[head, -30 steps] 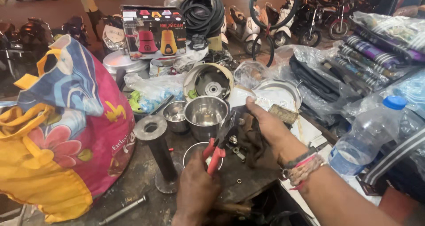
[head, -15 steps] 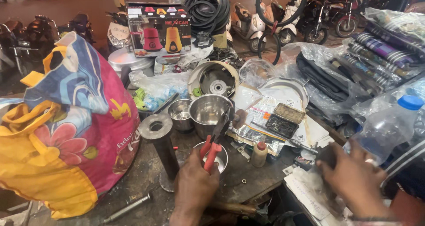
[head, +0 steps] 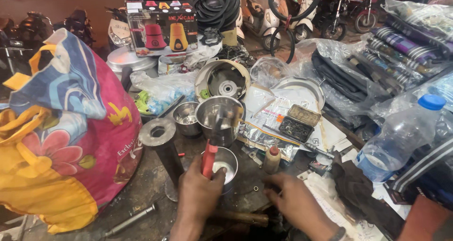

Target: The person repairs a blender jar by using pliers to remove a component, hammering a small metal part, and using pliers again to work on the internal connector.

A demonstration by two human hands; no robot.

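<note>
At lower centre, the left hand [head: 200, 194] grips red-handled pliers [head: 210, 151] over a small steel jar [head: 225, 168], work unfinished, while the right hand [head: 297, 201] rests empty, fingers loosely curled, on the cluttered desk [head: 141, 194].

Red-handled pliers [head: 211, 149], lower centre of frame, stood near upright w/ dark jaws up, gripped around the handles. Just below/behind them a small steel jar [head: 225, 168], round, shiny, open top, sat upright on the dark bench, lower centre, partly hidden.
</note>
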